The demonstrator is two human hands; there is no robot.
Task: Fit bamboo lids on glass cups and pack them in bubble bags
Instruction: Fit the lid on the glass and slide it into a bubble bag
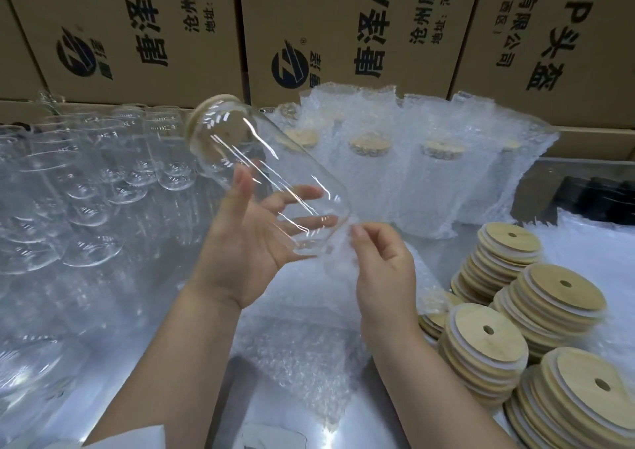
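Left hand (247, 252) gripping lidded glass cup (261, 160), right hand (381, 270) pinching bubble bag (309, 345), cartons (343, 29) printed 唐泽

Shiny, reflective worktop (364, 421). Empty glass cups (86, 191) crowd the left side; flat bubble bags (295, 356) lie mid-surface. A row of bagged cups (429, 173) with lids fitted stands upright at the back, and leaning stacks of bamboo lids (549, 304) sit at right.

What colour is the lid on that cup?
The lid is pale tan, like wood; head view shows it.
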